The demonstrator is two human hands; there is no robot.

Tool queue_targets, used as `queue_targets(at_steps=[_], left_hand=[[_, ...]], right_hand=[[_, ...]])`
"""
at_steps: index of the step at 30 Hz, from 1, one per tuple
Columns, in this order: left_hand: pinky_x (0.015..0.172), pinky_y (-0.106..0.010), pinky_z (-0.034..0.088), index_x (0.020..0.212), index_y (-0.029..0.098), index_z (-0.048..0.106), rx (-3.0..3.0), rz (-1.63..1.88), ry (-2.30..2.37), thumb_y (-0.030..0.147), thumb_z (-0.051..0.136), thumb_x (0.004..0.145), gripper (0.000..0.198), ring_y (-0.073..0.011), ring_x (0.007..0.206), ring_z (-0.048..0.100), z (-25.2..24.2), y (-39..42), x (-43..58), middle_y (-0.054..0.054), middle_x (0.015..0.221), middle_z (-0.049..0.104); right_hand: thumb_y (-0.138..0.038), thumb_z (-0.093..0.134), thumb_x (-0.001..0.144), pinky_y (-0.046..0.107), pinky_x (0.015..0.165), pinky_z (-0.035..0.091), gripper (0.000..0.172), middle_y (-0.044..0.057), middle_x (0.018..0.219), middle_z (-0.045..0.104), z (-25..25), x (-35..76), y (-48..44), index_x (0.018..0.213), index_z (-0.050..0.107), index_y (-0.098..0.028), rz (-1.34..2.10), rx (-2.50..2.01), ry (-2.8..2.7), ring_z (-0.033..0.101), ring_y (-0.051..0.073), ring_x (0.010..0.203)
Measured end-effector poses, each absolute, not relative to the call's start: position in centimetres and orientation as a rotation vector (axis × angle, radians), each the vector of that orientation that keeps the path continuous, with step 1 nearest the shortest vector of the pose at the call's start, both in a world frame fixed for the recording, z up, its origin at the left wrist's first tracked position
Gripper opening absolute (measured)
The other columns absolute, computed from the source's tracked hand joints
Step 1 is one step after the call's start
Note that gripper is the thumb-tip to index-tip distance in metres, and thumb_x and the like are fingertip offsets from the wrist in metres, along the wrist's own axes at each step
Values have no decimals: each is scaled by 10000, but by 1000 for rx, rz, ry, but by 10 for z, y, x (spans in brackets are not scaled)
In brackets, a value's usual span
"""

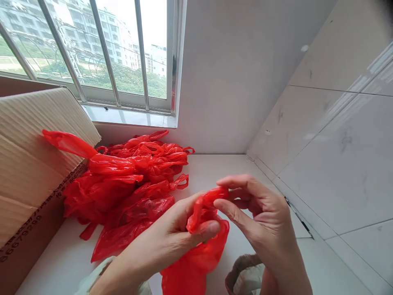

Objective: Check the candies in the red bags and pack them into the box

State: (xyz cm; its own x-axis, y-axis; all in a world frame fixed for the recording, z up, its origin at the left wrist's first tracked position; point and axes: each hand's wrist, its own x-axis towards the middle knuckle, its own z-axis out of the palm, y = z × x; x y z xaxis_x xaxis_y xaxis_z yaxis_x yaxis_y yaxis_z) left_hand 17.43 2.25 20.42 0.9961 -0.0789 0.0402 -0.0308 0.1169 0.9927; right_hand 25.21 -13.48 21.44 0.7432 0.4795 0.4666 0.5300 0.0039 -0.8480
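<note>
- Left hand (187,229) slants inward, its grip clasping a red plastic bag (196,268) whose body droops below.
- Right hand (260,221) faces it, fingers (239,181) curled, grip pinching the bag's bunched top.
- Beyond the left grip: heaped red bags (123,168).

Through the remote feed I get plain, translucent red on the plastic bag (199,260), matching the bag heap (129,180) toward the far left corner of the white surface (215,164). At its left edge, the corrugated cardboard box (33,159) shows ridged tan stripes and black lettering (21,239); rightward, wall tiles (337,139) are pale grey, faintly veined.
</note>
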Motion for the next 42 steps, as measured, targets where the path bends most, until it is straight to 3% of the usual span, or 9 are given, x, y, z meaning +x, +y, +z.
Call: queue_targets(at_steps=[6, 8, 11, 12, 15, 22, 30, 38, 42], left_hand=[[463, -196, 265, 961, 193, 656, 1387, 80, 53, 498, 618, 896, 314, -79, 503, 259, 202, 21, 174, 64, 580, 359], [449, -192, 242, 930, 194, 624, 1382, 93, 46, 525, 591, 907, 334, -77, 495, 231, 200, 21, 176, 76, 560, 312], [437, -185, 238, 848, 199, 576, 1389, 172, 64, 524, 592, 905, 331, -76, 498, 237, 200, 21, 178, 72, 577, 312], [448, -182, 269, 847, 201, 574, 1405, 197, 76, 508, 603, 902, 314, -78, 507, 274, 200, 22, 178, 64, 594, 345], [549, -191, 411, 998, 234, 601, 1497, 227, 84, 432, 676, 866, 250, -114, 616, 469, 201, 34, 174, 27, 719, 502], [972, -318, 488, 1308, 309, 577, 1827, 46, -65, 393, 781, 771, 581, -293, 1219, 520, 193, 74, 172, -51, 1348, 555], [826, -269, 516, 1228, 298, 684, 1800, 66, -45, 484, 486, 969, 376, -254, 970, 644, 207, 58, 174, -44, 1116, 705], [1115, -381, 319, 1113, 279, 745, 1746, 107, -224, 438, 496, 962, 332, -316, 1356, 399, 215, 44, 172, -33, 1376, 578], [860, -347, 467, 714, 205, 700, 1539, -42, -358, 484, 474, 953, 431, -244, 834, 625, 210, 22, 173, -59, 794, 693]], right_hand=[[-246, 846, 626, 346, 922, 525, 962, 51, 1369, 536, 205, 279, -141, 1448, 357, -352, 188, -1794, -1050, 575, 229, 1168], [-260, 829, 638, 324, 887, 523, 841, 31, 1238, 606, 200, 281, -134, 1388, 453, -325, 427, -1777, -1207, 600, 218, 1082], [-230, 685, 777, 221, 656, 477, 134, -39, 781, 610, 195, 277, -122, 910, 671, -239, 673, -1802, -1350, 571, 131, 729], [-207, 619, 819, 208, 575, 418, 67, -51, 667, 537, 195, 276, -120, 755, 637, -211, 669, -1862, -1338, 496, 105, 629], [-160, 462, 880, 229, 501, 284, 276, -49, 595, 417, 197, 276, -123, 611, 521, -182, 543, -1999, -1213, 337, 88, 557], [-166, 410, 900, 241, 628, 412, 265, 8, 851, 648, 206, 291, -144, 894, 670, -220, 488, -1929, -1018, 546, 139, 733], [-324, 519, 889, 253, 583, 426, 209, 25, 830, 649, 197, 306, -144, 926, 688, -207, 139, -1843, -676, 565, 152, 701], [-256, 518, 798, 233, 465, 330, 176, -10, 637, 602, 198, 305, -134, 799, 680, -185, 147, -2010, -609, 486, 127, 539], [-207, 513, 743, 229, 464, 342, 122, -25, 583, 574, 199, 301, -130, 685, 619, -188, 240, -1979, -668, 482, 118, 508]])
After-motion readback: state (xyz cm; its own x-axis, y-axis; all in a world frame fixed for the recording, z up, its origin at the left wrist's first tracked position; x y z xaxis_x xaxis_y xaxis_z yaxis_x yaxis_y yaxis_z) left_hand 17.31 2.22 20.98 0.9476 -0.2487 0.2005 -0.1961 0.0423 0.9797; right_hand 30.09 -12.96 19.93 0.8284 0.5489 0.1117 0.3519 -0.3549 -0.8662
